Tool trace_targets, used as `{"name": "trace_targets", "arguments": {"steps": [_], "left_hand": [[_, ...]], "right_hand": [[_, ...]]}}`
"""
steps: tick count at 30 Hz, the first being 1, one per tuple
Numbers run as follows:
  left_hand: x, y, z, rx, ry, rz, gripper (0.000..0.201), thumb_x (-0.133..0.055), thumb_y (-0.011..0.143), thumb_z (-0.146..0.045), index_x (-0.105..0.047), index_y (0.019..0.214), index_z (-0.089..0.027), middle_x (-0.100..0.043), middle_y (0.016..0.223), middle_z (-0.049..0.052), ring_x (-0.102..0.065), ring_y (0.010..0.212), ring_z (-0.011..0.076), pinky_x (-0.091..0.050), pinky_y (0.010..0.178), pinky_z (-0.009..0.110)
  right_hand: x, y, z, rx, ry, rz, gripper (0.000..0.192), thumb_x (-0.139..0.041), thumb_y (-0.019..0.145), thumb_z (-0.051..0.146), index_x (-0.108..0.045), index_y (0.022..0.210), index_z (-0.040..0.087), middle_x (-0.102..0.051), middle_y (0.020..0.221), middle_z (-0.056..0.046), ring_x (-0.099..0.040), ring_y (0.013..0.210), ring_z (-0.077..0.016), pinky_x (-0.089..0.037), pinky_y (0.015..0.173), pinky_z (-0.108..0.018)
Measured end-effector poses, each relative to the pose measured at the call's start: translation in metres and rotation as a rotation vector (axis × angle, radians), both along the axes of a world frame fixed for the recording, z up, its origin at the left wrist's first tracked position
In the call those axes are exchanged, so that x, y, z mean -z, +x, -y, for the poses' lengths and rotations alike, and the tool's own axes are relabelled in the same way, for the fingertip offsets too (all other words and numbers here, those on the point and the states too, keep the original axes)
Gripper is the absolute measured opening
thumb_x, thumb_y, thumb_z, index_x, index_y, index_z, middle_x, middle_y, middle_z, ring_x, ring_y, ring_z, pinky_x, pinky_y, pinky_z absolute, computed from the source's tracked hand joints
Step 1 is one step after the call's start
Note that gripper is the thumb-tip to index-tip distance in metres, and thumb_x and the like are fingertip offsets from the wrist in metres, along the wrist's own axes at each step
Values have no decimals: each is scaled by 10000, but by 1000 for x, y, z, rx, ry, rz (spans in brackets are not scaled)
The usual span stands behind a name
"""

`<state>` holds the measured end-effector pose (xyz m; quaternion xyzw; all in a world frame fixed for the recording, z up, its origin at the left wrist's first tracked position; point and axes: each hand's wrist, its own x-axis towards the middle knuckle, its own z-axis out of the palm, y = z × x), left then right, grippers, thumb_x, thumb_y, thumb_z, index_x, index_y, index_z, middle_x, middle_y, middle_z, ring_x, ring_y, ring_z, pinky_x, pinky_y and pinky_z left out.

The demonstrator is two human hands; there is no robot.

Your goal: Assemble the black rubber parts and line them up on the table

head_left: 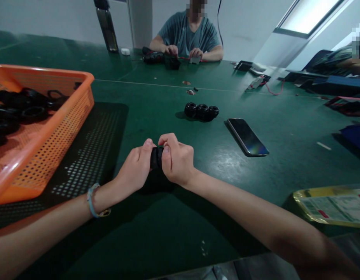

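Both of my hands meet low over the green table (pixel 197 217), gripping one small black cylindrical part (pixel 156 157) between them. My left hand (pixel 139 161) is closed on its left end, thumb on top. Around the right end, the fingers of my right hand (pixel 177 159) are curled. Only the middle of the part shows; its ends are covered by my fingers. Beyond my hands, several black ring-shaped parts (pixel 202 111) stand together in a row.
At left an orange perforated basket (pixel 63 132) holds more black parts (pixel 31 103). A phone (pixel 247 137) lies to the right, a gold-edged packet (pixel 331 205) at the near right. Across the table sits a person (pixel 188 35); a dark bottle (pixel 106 29) stands at the back left.
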<state>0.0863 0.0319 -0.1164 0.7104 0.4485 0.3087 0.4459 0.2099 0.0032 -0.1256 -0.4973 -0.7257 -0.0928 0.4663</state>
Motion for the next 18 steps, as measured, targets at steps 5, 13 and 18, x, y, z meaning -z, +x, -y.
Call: {"name": "trace_targets", "arguments": {"steps": [5,13,18], "left_hand": [[-2,-3,2,-42,169,-126,529,-180,869,-417,-606,693,-157,-593,553,38,-560,530,171,-453,496,269],[-2,-5,4,-12,372,-172,486,-180,872,-316,-605,694,-161,-589,532,38,-581,536,183,-454,544,297],[0,-7,3,-4,435,-196,468,-175,877,-301,-583,688,-172,-580,536,44,-586,546,197,-452,548,310]], "right_hand": [[1,-6,4,33,-94,-62,193,-241,856,187,-425,796,191,-505,536,30,-469,413,-85,-352,433,-199],[-1,-10,9,40,-201,-157,200,-226,851,197,-409,771,195,-476,532,29,-429,414,-88,-322,435,-209],[-2,-11,10,57,-259,-185,212,-210,847,227,-407,771,203,-476,567,19,-423,446,-100,-317,470,-236]]}}
